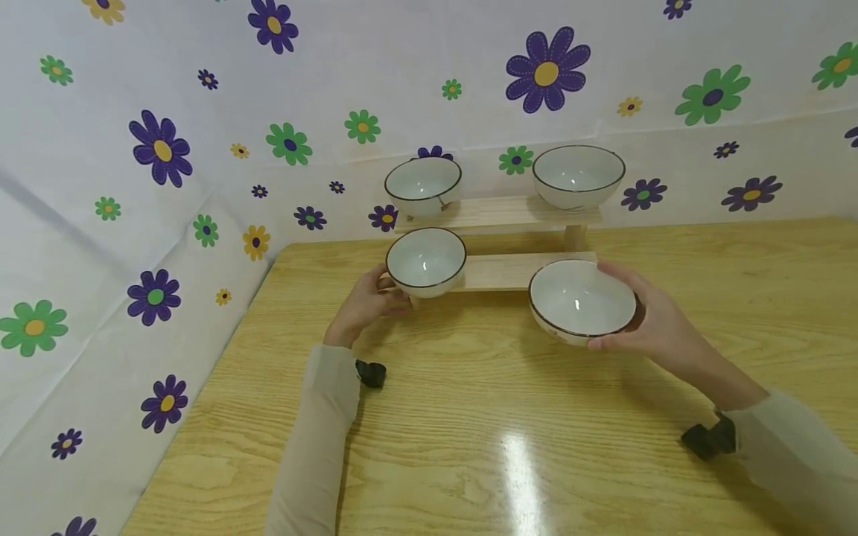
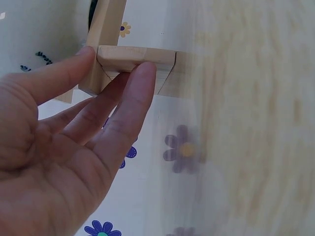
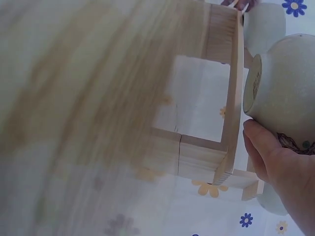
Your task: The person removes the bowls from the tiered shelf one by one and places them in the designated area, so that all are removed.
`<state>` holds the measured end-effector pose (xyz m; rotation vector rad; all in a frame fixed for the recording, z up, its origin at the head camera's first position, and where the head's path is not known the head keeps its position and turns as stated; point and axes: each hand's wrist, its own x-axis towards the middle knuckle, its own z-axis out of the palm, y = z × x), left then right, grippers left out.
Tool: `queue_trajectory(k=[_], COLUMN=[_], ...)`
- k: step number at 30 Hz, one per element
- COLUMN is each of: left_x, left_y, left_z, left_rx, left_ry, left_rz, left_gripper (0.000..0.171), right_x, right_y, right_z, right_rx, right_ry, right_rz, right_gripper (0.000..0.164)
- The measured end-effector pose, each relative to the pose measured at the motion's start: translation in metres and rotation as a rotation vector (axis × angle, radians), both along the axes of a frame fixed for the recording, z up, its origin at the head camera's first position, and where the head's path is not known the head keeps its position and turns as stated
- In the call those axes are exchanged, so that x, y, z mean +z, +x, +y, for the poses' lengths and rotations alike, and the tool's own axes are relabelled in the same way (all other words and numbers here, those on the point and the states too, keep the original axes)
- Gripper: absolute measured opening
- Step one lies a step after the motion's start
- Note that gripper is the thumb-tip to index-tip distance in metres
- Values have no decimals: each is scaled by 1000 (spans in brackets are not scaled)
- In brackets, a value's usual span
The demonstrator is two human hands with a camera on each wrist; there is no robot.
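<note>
A white bowl (image 1: 582,298) with a dark rim is gripped at its right side by my right hand (image 1: 643,316), tipped a little at the front of a two-step wooden rack (image 1: 499,271). In the right wrist view the bowl (image 3: 290,88) shows its foot and a painted pattern, held close to the step's board (image 3: 234,98). My left hand (image 1: 373,299) pinches the left end of the lower step; the left wrist view shows thumb and fingers (image 2: 143,81) at the board and its support (image 2: 135,55). Just above that hand, another white bowl (image 1: 426,259) sits on the lower step.
Two more white bowls stand on the upper step, one at the left (image 1: 424,182) and one at the right (image 1: 579,177). The rack is on a wood-grain table (image 1: 429,417), near a flowered cloth (image 1: 415,59) behind and to the left.
</note>
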<state>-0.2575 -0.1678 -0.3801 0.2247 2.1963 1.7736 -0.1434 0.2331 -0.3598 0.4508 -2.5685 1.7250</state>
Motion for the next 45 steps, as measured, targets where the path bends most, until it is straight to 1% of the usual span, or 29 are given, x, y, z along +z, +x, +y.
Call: queue_trajectory(k=[4,9,16,21,25,34,38,43,45], left_x=[2,3,4,5,5,0,-1,0,0], left_y=[1,2,2,3,4,4,2,2,2], left_z=[0,0,-1,-2,-3,-2,0,1,1], left_rx=[2,10,11,10,10,3,0,3,2], left_ry=[-5,-14,-15,-15,-12,-9,-1,4,4], left_rz=[-3,-1,3,10,11,17,20,33,37], left_gripper=[68,67,69,69,69,68,68,66,65], right_x=[0,-4,-9,-11,-12,-14,-15,-15,-15], right_y=[4,5,7,8,7,-1,-5,-9,-11], right_z=[-2,-4,-5,-10,-19,-56,-72,-88,-93], right_rx=[8,34,68,92,128,275,314,332,346], right_ry=[38,77,145,160,131,-54,-66,-37,-47], right_rz=[-23,-41,-11,13,-8,-78,-88,-86,-98], right_gripper=[105,106,108,109,109,106,105,105,107])
